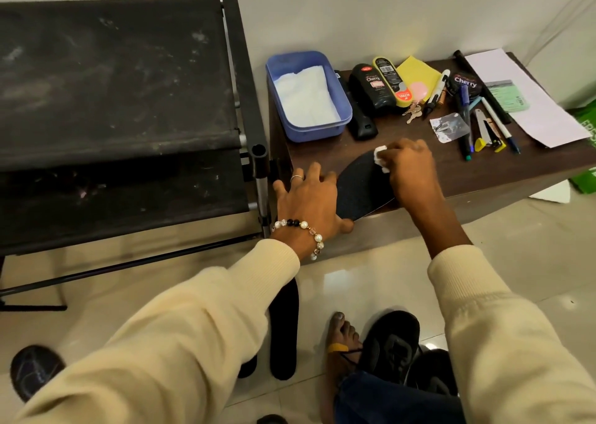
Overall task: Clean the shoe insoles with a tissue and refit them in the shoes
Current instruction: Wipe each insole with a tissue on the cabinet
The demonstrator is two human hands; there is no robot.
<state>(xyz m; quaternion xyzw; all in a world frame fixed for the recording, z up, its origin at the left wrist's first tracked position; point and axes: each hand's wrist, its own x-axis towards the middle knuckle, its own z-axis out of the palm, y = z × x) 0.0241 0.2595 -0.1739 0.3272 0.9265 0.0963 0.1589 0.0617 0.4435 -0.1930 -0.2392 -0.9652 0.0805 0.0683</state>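
Right hand (407, 165) fingers pinch a wadded tissue (477, 153) against the toe end of a black insole (358, 188) on the table (451, 172) edge. Left hand (306, 194) fingers spread, pressing its heel end. Mid-clean. Second insole (285, 327) lies on the floor beside the shoes (396, 349); refit not started.
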